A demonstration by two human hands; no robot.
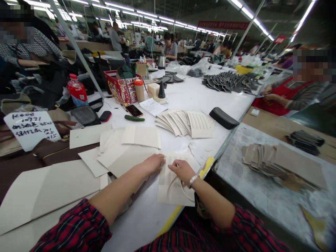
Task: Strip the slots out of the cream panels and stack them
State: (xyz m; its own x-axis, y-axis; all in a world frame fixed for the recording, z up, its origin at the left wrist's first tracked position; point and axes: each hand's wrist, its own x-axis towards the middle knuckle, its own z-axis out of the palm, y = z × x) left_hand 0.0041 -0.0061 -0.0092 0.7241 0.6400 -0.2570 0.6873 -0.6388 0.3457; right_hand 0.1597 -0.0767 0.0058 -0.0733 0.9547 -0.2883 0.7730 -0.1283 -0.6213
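A cream rectangular panel [174,196] lies on the white table near its front edge. My left hand [154,163] rests at the panel's upper left edge, its fingers bent together; what they grip, if anything, is too small to tell. Over the panel, my right hand [182,170] is closed in a pinch on a thin pale strip [184,190], which loops down below the hand across the panel. Farther back, a fanned stack of similar cream panels [201,126] lies on the table. More flat cream pieces [141,136] overlap to the left of my hands.
Large cream sheets [60,189] cover the left side. Behind are a cucumber [134,118], a phone [133,110], a bottle [139,91], a black cone [161,91] and a dark case [223,118]. A lower table at right holds stacked pieces [296,164]. Several people sit around.
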